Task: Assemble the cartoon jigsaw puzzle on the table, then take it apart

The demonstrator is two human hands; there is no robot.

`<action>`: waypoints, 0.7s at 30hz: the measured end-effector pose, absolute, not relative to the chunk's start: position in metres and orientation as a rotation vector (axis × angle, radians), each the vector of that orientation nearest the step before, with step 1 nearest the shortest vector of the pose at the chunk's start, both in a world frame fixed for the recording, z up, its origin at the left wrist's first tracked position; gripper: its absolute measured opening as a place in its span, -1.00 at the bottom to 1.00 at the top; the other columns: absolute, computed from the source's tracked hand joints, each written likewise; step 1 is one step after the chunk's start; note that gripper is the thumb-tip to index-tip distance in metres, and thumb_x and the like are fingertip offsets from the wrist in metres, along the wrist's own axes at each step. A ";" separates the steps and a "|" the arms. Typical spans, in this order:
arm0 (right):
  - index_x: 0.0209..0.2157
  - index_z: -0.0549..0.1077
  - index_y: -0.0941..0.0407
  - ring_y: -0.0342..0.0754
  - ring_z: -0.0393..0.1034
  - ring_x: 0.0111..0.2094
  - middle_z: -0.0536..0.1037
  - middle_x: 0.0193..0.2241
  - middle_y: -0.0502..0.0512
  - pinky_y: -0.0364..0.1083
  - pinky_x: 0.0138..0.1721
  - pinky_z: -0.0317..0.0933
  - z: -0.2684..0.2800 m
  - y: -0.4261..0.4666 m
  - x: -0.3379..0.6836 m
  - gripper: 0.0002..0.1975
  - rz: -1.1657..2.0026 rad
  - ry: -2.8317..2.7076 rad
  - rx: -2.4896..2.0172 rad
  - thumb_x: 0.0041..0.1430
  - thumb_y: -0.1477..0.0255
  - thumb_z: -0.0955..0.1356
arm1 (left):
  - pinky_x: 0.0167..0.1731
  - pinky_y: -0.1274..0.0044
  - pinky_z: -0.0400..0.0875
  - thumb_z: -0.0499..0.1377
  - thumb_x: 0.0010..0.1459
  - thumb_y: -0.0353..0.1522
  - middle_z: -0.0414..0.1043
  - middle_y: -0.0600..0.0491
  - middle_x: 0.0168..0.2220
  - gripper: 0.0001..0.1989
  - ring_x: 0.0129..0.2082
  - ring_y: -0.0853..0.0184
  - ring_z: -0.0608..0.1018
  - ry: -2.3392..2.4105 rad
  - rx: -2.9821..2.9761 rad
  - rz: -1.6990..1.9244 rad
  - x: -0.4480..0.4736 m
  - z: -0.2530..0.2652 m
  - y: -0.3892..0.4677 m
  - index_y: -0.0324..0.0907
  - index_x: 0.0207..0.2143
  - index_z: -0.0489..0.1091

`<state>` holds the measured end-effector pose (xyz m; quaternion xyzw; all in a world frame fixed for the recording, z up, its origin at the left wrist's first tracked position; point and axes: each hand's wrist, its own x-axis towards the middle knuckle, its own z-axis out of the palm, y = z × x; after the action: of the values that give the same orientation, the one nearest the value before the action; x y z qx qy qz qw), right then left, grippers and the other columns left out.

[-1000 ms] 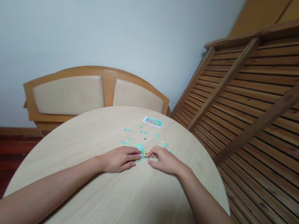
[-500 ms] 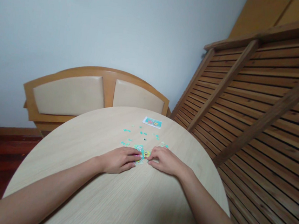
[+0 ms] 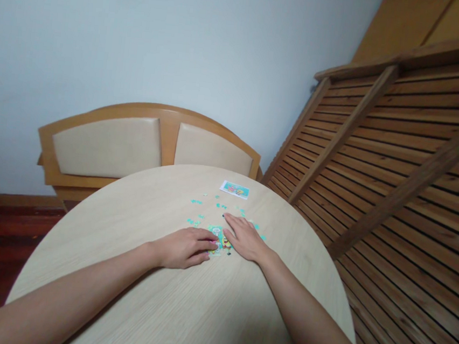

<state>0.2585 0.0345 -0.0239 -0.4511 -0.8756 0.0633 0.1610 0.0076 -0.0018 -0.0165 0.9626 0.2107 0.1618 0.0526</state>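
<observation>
A partly joined jigsaw puzzle [image 3: 216, 229] with teal, pink and yellow cartoon parts lies flat on the round table. My left hand [image 3: 187, 247] rests over its left side, fingers stretched out and lying on the pieces, hiding some of them. To the right, my right hand [image 3: 246, 239] reaches over the puzzle's edge with its fingers extended. Its fingertips are at a small dark puzzle piece [image 3: 223, 215] beyond the puzzle; whether they touch it is hard to see. The yellow figure [image 3: 226, 241] shows between the two hands.
Several loose teal puzzle pieces [image 3: 196, 202] are scattered beyond and beside the hands. A printed cartoon picture card [image 3: 235, 189] lies toward the far side of the table [image 3: 139, 304]. Behind stands a padded headboard [image 3: 108, 147]; a slatted wooden frame [image 3: 395, 172] leans at right.
My right hand has let go at the yellow part of the puzzle and moved forward, its fingers now extended toward the small dark piece. My left hand has stayed in place.
</observation>
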 end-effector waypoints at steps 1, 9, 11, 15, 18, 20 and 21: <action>0.33 0.18 0.12 0.16 0.13 0.26 0.23 0.33 0.22 0.19 0.23 0.02 -0.024 0.035 0.257 -0.45 0.182 -2.522 -1.299 0.43 0.18 0.14 | 0.15 0.33 0.36 0.04 0.37 -0.32 0.39 -0.14 0.16 -0.65 0.12 0.14 0.47 0.640 2.923 0.492 0.008 -0.016 -0.002 -0.18 0.15 0.38; 0.28 0.27 0.12 0.15 0.23 0.20 0.40 0.21 0.24 0.17 0.20 0.05 -0.019 0.033 0.262 -0.49 0.175 -2.496 -1.305 0.40 0.21 0.20 | 0.13 0.34 0.38 0.04 0.37 -0.31 0.41 -0.12 0.14 -0.67 0.10 0.15 0.49 0.669 2.929 0.524 0.007 -0.017 -0.001 -0.14 0.12 0.40; 0.22 0.34 0.12 0.12 0.29 0.16 0.46 0.15 0.23 0.13 0.17 0.09 -0.016 0.031 0.269 -0.54 0.167 -2.474 -1.284 0.36 0.29 0.25 | 0.11 0.34 0.39 0.04 0.37 -0.30 0.43 -0.11 0.11 -0.69 0.07 0.16 0.51 0.733 2.938 0.520 0.007 -0.017 -0.001 -0.15 0.08 0.41; 0.02 0.52 0.11 0.09 0.43 0.02 0.60 -0.02 0.17 0.05 0.07 0.19 -0.009 0.025 0.283 -0.69 0.167 -2.465 -1.281 0.27 0.38 0.33 | 0.09 0.34 0.40 0.03 0.37 -0.30 0.45 -0.09 0.09 -0.72 0.05 0.17 0.53 0.861 2.962 0.488 0.006 -0.017 -0.001 -0.15 0.03 0.42; -0.10 0.58 0.06 0.07 0.48 -0.08 0.65 -0.14 0.11 0.01 -0.01 0.24 -0.003 0.021 0.288 -0.77 0.197 -2.483 -1.290 0.21 0.42 0.37 | 0.07 0.32 0.41 0.03 0.37 -0.30 0.45 -0.10 0.08 -0.73 0.04 0.16 0.53 0.895 2.965 0.499 0.006 -0.018 -0.001 -0.16 0.01 0.42; -0.15 0.60 0.04 0.04 0.50 -0.14 0.66 -0.20 0.08 -0.03 -0.06 0.26 0.001 0.019 0.289 -0.78 0.236 -2.502 -1.269 0.18 0.46 0.38 | 0.07 0.31 0.41 0.02 0.37 -0.30 0.45 -0.11 0.08 -0.72 0.04 0.15 0.53 0.902 2.968 0.512 0.006 -0.019 -0.001 -0.16 0.02 0.42; -0.16 0.61 0.03 0.02 0.51 -0.16 0.67 -0.22 0.07 -0.05 -0.08 0.27 0.002 0.018 0.289 -0.79 0.256 -2.510 -1.251 0.17 0.47 0.38 | 0.08 0.31 0.41 0.02 0.37 -0.30 0.44 -0.11 0.09 -0.72 0.05 0.15 0.53 0.907 2.971 0.513 0.006 -0.019 -0.001 -0.16 0.02 0.41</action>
<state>0.2888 0.0180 0.0020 -0.4382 -0.8796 0.0897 0.1620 0.0061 -0.0008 -0.0191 0.9436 0.2880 0.1630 -0.0035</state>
